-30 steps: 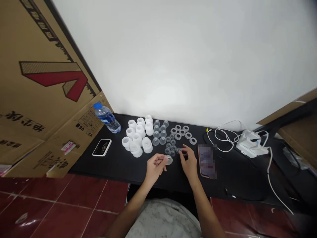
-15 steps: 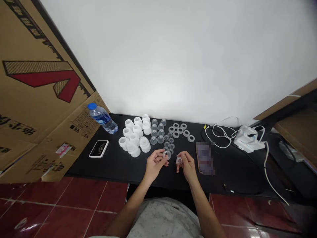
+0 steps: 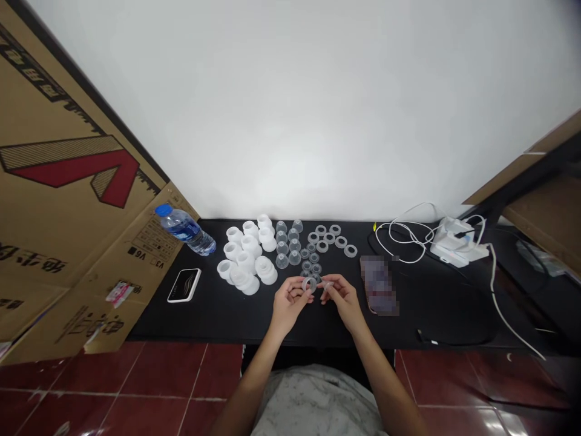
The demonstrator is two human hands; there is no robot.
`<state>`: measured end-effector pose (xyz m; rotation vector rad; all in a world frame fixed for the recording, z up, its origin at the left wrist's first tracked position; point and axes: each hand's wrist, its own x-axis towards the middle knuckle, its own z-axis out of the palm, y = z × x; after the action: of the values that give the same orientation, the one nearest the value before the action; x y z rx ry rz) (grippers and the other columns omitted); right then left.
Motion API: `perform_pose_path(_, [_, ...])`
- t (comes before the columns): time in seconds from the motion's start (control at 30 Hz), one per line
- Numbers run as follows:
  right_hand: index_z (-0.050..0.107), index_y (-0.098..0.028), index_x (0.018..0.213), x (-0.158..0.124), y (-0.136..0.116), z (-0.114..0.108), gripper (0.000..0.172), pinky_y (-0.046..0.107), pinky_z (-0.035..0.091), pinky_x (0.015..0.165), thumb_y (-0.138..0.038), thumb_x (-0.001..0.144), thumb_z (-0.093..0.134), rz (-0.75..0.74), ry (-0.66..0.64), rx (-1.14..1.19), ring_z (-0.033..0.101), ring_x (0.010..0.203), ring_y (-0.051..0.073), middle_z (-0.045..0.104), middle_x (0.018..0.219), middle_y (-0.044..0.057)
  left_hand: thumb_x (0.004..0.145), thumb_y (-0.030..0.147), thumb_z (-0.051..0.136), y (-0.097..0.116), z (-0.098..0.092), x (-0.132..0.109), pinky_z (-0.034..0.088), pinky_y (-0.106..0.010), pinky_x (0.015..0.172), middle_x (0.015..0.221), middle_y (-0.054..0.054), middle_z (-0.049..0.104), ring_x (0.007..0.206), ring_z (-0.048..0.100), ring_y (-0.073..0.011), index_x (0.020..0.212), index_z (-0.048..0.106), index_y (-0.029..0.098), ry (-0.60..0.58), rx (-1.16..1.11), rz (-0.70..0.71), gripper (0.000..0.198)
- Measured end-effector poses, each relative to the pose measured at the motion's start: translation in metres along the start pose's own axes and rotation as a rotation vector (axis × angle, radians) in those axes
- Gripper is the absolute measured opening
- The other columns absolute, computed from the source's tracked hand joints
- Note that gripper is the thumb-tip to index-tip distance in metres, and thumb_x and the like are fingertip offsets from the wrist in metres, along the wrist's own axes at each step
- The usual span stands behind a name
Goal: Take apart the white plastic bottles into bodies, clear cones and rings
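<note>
My left hand [image 3: 289, 304] pinches a clear silicone ring [image 3: 309, 284] between thumb and fingers. My right hand [image 3: 342, 297] holds a small clear silicone piece [image 3: 327, 287] in its fingertips, partly hidden by them. The two pieces are close together above the black table [image 3: 204, 321], and I cannot tell whether they touch. Just beyond my hands lie several clear silicone domes [image 3: 288, 251], several flat clear rings [image 3: 329, 237], and several frosted white silicone cups [image 3: 245, 260] further left.
A blurred phone [image 3: 379, 286] lies right of my right hand. A water bottle [image 3: 185, 230] lies on its side against a cardboard sheet [image 3: 68, 181] at left, near a black-and-white flat device [image 3: 184, 284]. White cables and a white charger [image 3: 456, 242] sit at the right.
My hands have come closer together, bringing the ring and the small clear piece almost side by side. The view has shifted slightly, with the table lower in the picture.
</note>
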<state>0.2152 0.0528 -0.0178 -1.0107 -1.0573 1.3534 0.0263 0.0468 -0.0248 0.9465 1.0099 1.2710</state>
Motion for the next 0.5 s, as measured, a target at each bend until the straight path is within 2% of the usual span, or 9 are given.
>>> perform_pose_path(0.13, [0.065,-0.026,0.107,-0.0024,0.0055,0.0023,0.036,0.030,0.059,0.056,-0.057,0.095,0.080,-0.009,-0.010,-0.046,0.070,0.063,0.018,0.079,0.089,0.003,0.086,0.046,0.091,-0.0029,-0.0009,0.0009,0.072,-0.038,0.081,0.106,-0.010,0.081,0.086,0.082,-0.0215,0.120,0.071,0.017,-0.006,0.020,0.012,0.049])
perform_pose_path(0.3, [0.073,-0.023,0.097,-0.0041,0.0055,0.0044,0.032,0.027,0.053,0.057,-0.055,0.096,0.077,-0.129,0.005,-0.266,0.062,0.065,0.016,0.070,0.084,0.002,0.085,0.047,0.091,-0.0062,0.0006,0.0010,0.072,-0.038,0.084,0.107,-0.011,0.082,0.092,0.082,-0.0227,0.120,0.073,0.017,0.018,0.021,0.027,0.050])
perform_pose_path(0.5, [0.070,-0.024,0.094,-0.0025,0.0110,0.0043,0.029,0.028,0.052,0.057,-0.052,0.095,0.078,-0.137,0.051,-0.315,0.060,0.065,0.017,0.066,0.079,0.001,0.087,0.049,0.090,-0.0048,0.0010,-0.0008,0.070,-0.036,0.086,0.101,-0.010,0.083,0.090,0.081,-0.0219,0.114,0.074,0.017,0.002,0.083,0.033,0.045])
